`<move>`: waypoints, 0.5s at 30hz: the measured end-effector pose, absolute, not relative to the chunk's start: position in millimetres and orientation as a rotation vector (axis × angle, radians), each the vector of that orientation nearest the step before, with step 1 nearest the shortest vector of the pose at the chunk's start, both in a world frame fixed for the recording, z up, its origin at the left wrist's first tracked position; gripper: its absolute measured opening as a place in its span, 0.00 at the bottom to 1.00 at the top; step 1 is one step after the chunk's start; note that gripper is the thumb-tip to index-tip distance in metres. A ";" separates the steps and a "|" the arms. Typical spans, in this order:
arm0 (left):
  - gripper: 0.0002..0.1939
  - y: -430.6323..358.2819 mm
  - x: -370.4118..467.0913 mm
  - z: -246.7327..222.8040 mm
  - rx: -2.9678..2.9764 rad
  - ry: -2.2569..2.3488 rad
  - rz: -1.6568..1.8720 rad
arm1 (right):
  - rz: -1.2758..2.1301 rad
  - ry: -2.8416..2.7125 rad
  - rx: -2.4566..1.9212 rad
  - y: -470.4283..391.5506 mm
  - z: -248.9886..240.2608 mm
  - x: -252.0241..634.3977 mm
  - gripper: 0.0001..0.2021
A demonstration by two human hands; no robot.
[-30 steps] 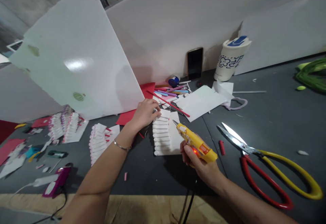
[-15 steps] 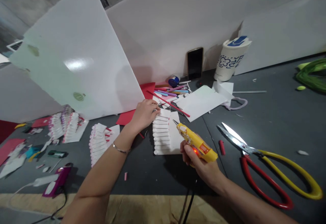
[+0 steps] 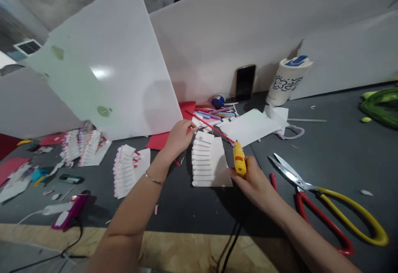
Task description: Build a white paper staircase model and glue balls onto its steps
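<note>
My right hand (image 3: 253, 179) is wrapped round a yellow hot glue gun (image 3: 239, 159), its nozzle turned away from me toward the back of the table. Left of it lies a white card (image 3: 220, 159) with a column of white rolled paper pieces (image 3: 202, 163) along its left side. My left hand (image 3: 180, 137) is beside the card's top left corner, its fingers drawn together. What they pinch, if anything, is too small to make out. A thin red stick (image 3: 211, 127) slants behind the card. Another card with pink-tipped rolls (image 3: 124, 171) lies left of my forearm.
Large scissors (image 3: 300, 182) with red and yellow handles lie at right, near a small red piece (image 3: 273, 181). A phone (image 3: 245, 83) and a white cup (image 3: 287, 80) stand at the back. A white board (image 3: 124, 66) leans at left. A purple power strip (image 3: 72, 213) is near the front edge.
The glue gun has moved right, away from the card, and its nozzle has swung toward the back. My left hand has come off the card's top edge. The view has shifted slightly.
</note>
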State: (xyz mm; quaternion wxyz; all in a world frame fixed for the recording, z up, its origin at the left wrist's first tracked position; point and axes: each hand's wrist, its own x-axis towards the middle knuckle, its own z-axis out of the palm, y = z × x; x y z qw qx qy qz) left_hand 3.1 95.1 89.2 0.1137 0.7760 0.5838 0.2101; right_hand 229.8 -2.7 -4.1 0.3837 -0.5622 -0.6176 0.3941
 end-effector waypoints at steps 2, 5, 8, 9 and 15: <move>0.07 89.9 -1.1 82.7 2.151 1.729 0.732 | 0.847 -1.677 -1.474 -2.2 -9.1 236.4 0.13; 0.06 85.0 -5.2 68.9 2.016 1.736 0.860 | 0.669 -1.838 -1.570 -3.5 -24.7 244.9 0.12; 0.08 83.7 -5.1 52.1 1.863 1.707 1.049 | 0.424 -1.991 -1.545 -5.9 -40.4 252.1 0.12; 0.10 83.7 -4.3 45.6 1.793 1.672 1.103 | 0.327 -2.043 -1.525 -7.1 -43.1 254.3 0.13; 0.20 79.3 0.3 5.2 1.362 1.420 1.221 | -0.017 -2.330 -1.572 -6.5 -10.1 257.4 0.11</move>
